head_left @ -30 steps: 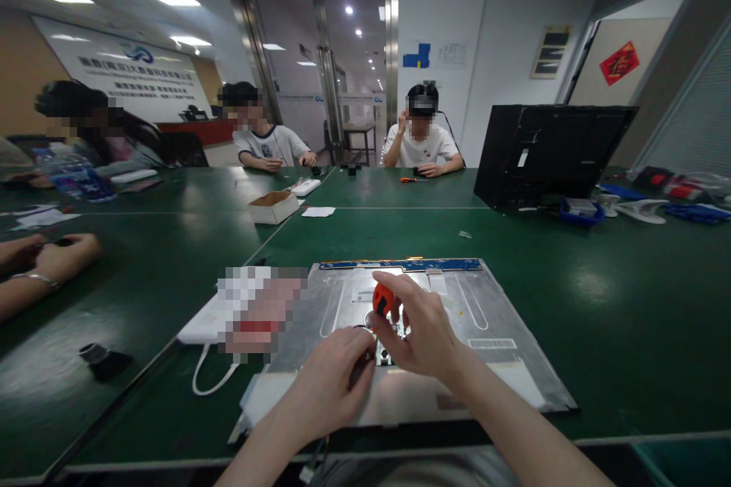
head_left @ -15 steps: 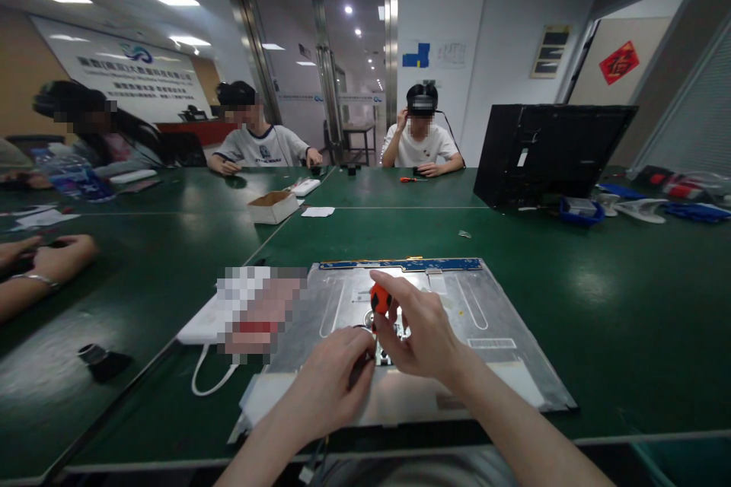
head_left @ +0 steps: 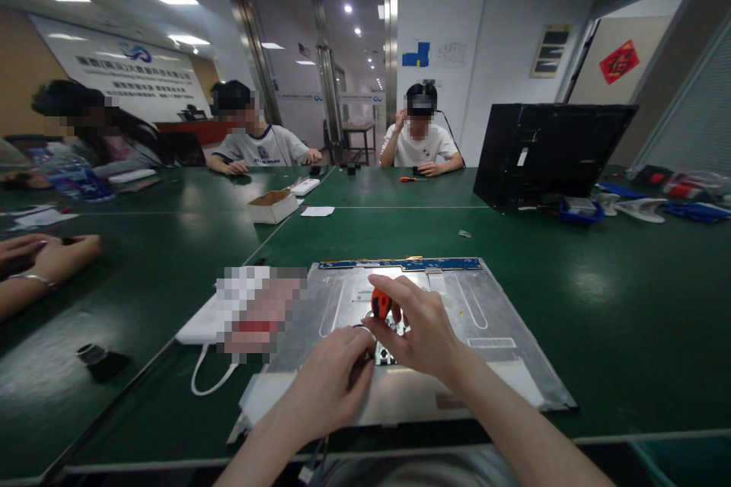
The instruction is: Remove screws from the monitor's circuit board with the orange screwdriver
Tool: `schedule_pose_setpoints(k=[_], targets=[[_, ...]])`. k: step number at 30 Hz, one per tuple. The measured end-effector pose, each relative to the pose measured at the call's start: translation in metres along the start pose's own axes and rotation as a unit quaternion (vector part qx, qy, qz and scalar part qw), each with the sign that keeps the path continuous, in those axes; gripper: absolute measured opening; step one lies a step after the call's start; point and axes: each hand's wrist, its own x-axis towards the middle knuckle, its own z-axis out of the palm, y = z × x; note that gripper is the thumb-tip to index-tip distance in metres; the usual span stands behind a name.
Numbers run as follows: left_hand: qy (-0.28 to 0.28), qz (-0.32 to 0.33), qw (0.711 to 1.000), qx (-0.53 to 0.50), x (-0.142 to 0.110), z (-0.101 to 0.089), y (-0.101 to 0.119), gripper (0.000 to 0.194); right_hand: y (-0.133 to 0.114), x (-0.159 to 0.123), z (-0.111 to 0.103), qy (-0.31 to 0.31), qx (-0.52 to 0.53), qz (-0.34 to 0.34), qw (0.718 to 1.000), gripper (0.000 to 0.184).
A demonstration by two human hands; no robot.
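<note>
A flat metal display panel (head_left: 496, 373) lies on the green table in front of me, with a blue circuit strip (head_left: 457, 264) along its far edge. My right hand (head_left: 426, 323) grips the orange and black handle of a screwdriver (head_left: 381, 303), which stands upright over the panel's middle. Under its tip area is a small circuit board (head_left: 387, 354), partly covered by my hands. My left hand (head_left: 336, 373) rests low on the panel beside the screwdriver, fingers curled in. What those fingers pinch, if anything, is hidden.
Left of the panel lie a white device (head_left: 199, 323) with a cable and a blurred-out item. A black object (head_left: 101, 360) sits further left, near another person's hands (head_left: 54, 262). Beyond are an open box (head_left: 272, 207), a black monitor (head_left: 551, 156) and several seated people.
The screwdriver's handle has turned slightly in my right hand, whose fingers have shifted a little. My left hand stays in place.
</note>
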Motion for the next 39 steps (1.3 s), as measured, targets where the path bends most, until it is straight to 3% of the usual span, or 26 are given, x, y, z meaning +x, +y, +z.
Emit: schedule_pose_setpoints(k=[8,19,39], targets=[[-0.010,0.004,1.000,-0.007,-0.0001,-0.0011,-0.0010,0.013,-0.0044,0.0007,-0.0021,-0.014,0.032,0.018,0.999,0.055],[-0.006,0.005,1.000,0.001,-0.0001,-0.0003,-0.0009,0.015,-0.0009,-0.0016,0.0027,0.001,-0.005,0.018,1.000,0.044],[-0.010,0.008,1.000,0.011,0.0000,0.0003,-0.0018,0.015,-0.0017,0.0001,0.0011,0.011,0.038,0.046,0.998,0.040]])
